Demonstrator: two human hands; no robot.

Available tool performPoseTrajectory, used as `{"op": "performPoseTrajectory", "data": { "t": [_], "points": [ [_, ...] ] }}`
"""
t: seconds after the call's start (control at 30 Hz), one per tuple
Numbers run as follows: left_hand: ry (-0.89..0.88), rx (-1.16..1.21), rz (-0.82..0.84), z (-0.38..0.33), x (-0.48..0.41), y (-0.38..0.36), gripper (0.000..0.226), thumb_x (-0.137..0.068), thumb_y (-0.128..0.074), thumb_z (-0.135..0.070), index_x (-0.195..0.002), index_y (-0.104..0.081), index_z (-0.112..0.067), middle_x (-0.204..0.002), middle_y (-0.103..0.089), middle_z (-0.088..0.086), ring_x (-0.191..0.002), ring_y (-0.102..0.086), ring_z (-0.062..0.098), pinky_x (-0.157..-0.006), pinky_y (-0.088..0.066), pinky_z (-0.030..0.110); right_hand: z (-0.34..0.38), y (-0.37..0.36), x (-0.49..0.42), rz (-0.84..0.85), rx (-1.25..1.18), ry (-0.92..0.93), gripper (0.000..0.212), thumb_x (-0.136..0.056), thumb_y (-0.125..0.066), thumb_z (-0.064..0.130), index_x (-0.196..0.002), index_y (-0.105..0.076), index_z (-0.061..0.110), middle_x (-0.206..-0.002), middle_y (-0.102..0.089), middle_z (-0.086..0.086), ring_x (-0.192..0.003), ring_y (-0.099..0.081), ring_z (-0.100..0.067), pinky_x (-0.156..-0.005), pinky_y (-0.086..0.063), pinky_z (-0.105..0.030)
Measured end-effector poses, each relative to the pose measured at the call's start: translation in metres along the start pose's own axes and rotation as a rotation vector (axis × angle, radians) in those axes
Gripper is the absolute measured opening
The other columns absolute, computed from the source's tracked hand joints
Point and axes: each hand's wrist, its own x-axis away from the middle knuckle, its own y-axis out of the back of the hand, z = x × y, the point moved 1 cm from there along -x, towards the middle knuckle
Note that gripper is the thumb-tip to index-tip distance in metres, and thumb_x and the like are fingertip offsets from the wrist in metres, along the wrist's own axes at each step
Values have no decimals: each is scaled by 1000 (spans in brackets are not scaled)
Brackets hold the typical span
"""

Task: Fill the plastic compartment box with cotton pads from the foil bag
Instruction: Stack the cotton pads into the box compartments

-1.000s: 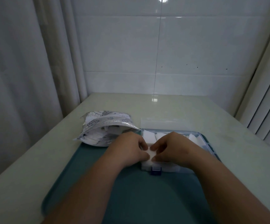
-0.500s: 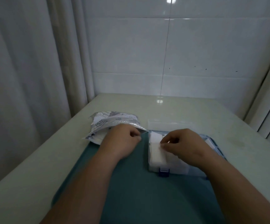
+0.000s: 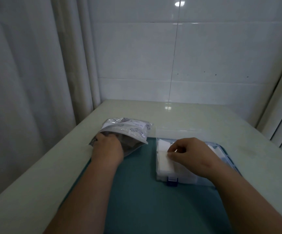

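A silver foil bag (image 3: pixel 128 130) with printed leaves lies at the far left corner of the teal mat, its mouth open toward me. My left hand (image 3: pixel 107 147) reaches into that mouth, and its fingertips are hidden inside. The clear plastic compartment box (image 3: pixel 184 179) with a blue latch sits on the mat to the right, lid open. White cotton pads (image 3: pixel 163 161) fill its left compartments. My right hand (image 3: pixel 192 154) hovers over the box, thumb and fingers pinching the edge of a pad in the left column.
The teal mat (image 3: pixel 145 200) covers the near part of a pale table (image 3: pixel 204 119). A curtain hangs at the left, a tiled wall stands behind, and slatted blinds are at the right.
My left hand left the box, moved left and went into the foil bag's mouth. My right hand stayed over the box on the pads.
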Motion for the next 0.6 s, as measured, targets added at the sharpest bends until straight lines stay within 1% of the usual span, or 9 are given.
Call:
{"op": "performPoseTrajectory", "data": {
  "t": [0.1,0.27,0.37,0.47,0.6],
  "points": [
    [22,-34,17,9,-8,-5,52,-89,-53,-17,-139,-49,-5,-140,-50,18,-125,-52,33,-104,-42,37,0,0,0,1,-4,4,8,-89,-63,33,-93,-70,32,-91,-64,13,-83,-59,-4,-69,-47,-18],
    [46,-40,-21,13,-11,-9,50,-87,-55,-23,-135,-53,-9,-137,-53,14,-124,-50,34,-99,-44,38,0,-1,-1,0,-9,7,7,-88,-64,34,-91,-70,33,-89,-65,13,-81,-60,-4,-69,-49,-20],
    [59,-33,-43,12,-12,-11,53,-85,-59,-32,-134,-54,-11,-137,-53,14,-124,-50,34,-98,-44,37,-1,-2,-1,-3,-12,9,6,-88,-65,35,-90,-70,34,-89,-65,13,-82,-60,-4,-71,-49,-21],
    [74,-11,-45,10,-13,-15,46,-89,-54,-27,-133,-56,-12,-137,-54,13,-124,-51,32,-99,-43,36,0,-2,-1,6,-3,12,6,-89,-64,36,-92,-69,34,-91,-64,14,-83,-59,-3,-70,-48,-19],
    [97,20,-55,9,-11,-15,48,-92,-52,-24,-139,-51,-13,-142,-51,10,-128,-50,30,-102,-41,35,2,-2,1,-14,-15,20,6,-88,-64,34,-90,-69,33,-87,-64,15,-81,-59,-3,-69,-48,-18]
  ]
}}
